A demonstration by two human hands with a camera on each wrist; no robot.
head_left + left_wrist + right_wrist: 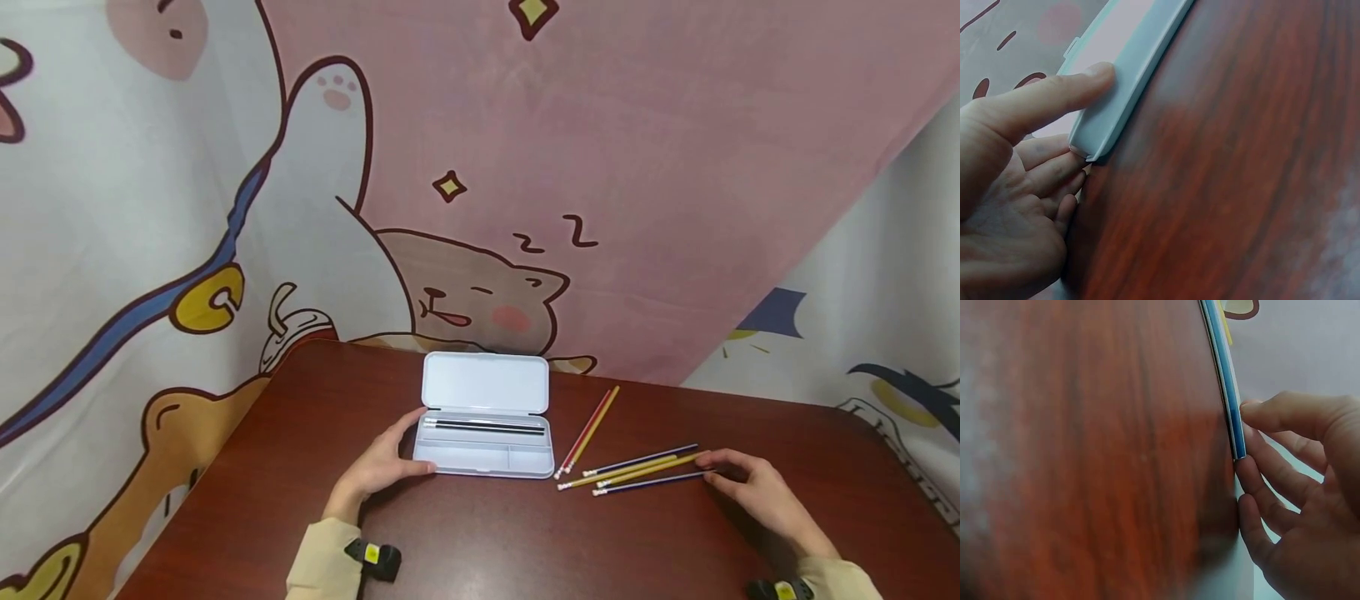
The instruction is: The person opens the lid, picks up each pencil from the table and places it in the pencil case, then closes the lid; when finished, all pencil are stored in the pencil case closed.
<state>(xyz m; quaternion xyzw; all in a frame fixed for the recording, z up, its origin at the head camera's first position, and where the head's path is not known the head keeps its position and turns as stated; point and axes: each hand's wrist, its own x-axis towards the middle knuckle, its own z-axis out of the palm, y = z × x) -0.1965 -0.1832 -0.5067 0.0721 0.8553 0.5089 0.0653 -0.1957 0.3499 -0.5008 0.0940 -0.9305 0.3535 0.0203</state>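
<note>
A white pencil case (pixel 486 444) lies with its lid (pixel 485 382) raised at the back. Black pencils (pixel 483 427) are in its rear compartment; the front compartments hold nothing visible. My left hand (pixel 378 463) grips the case's left end, thumb on the front wall, fingers around the side. To the right, several blue and yellow pencils lie loosely together on the table. My right hand (pixel 765 492) is at their right ends, its thumb touching a blue pencil (pixel 1230 394) and its index finger by a yellow pencil (pixel 652 469). Whether it pinches either one is unclear.
A red pencil (pixel 585 432) and another yellow pencil (pixel 597 427) lie slanted just right of the case. All rest on a dark reddish wooden table (pixel 510 542). A cartoon-printed cloth (pixel 637 208) hangs behind the table's back edge.
</note>
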